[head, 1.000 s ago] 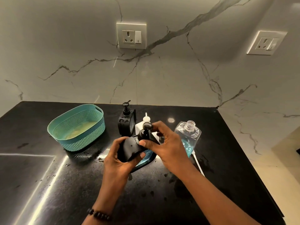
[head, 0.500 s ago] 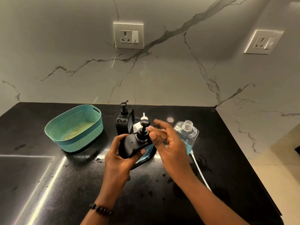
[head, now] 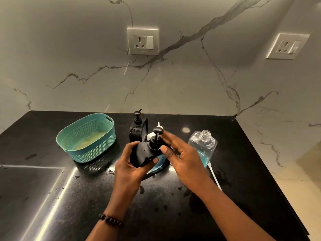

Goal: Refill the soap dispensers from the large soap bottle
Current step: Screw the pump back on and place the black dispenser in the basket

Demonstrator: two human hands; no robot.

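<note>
The black soap dispenser [head: 146, 153] is sitting tilted in the left hand [head: 129, 168], lifted just above the counter [head: 69, 197]. I am seeing the fingers curling round its body and the thumb pressing the near face: a firm grasp. Its pump head [head: 157, 132] is standing in the collar. The right hand [head: 182, 159] is hanging beside the pump, fingers relaxed and spread, holding nothing; whether a fingertip is touching the collar I cannot tell.

I am judging the dispenser to be rigid plastic, light but gaining weight from the blue soap showing low in it. Wet patches on the counter suggest slick surfaces, so I am favouring a hold on the broad body, not the thin pump stem.

The large soap bottle [head: 203, 147] is standing uncapped just right of the hands, partly full, likely squeezable. A second black dispenser [head: 138, 127] is standing behind. A teal basket [head: 86, 136] is sitting well to the left.
</note>
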